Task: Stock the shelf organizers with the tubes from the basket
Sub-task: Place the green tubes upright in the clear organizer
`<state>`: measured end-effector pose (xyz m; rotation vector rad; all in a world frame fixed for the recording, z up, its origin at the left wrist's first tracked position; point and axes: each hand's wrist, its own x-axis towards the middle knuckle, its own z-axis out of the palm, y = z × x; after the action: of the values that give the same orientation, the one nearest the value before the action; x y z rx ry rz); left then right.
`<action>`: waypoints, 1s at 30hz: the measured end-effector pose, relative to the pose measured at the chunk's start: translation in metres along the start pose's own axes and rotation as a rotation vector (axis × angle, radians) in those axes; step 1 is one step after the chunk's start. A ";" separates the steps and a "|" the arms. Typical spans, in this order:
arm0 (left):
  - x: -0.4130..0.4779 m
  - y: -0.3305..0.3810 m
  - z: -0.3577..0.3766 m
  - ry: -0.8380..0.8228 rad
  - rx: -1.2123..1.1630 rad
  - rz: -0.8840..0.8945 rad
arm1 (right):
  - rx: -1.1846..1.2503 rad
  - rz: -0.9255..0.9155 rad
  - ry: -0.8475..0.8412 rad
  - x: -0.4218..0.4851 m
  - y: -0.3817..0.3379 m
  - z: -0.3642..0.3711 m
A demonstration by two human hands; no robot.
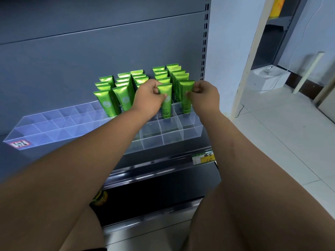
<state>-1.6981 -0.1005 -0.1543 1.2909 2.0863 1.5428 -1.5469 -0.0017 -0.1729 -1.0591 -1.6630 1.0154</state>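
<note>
While both hands grip green tubes, each tube stands upright in the clear shelf organizer (190, 132).

Left hand (149, 98): fingers curled, thumb and fingertips pinching the upper part of the middle tube (166, 102), whose lower end sits inside a compartment in the right half of the organizer. Right hand (205, 96): fingers curled, pinching the edge tube (186, 104) near its top; this tube stands one compartment to the right, just beside the middle tube. Stocked tubes (123, 96) fill the rear compartments in rows, crimped ends up, behind and left of both hands. The organizer rests on a dark shelf (163, 171) against a grey back panel (90, 42). A yellow price label (204, 158) is fixed to the shelf's front rail.
</note>
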 end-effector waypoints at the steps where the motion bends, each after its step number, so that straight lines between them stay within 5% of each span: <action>1: 0.000 0.000 0.000 0.006 0.000 0.000 | 0.002 0.000 -0.004 0.000 0.000 0.001; 30: -0.009 -0.013 0.007 0.044 -0.039 -0.094 | 0.008 0.048 -0.056 0.005 0.003 0.001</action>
<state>-1.6952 -0.1035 -0.1711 1.1378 2.1002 1.5774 -1.5484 0.0032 -0.1745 -1.0789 -1.6846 1.0909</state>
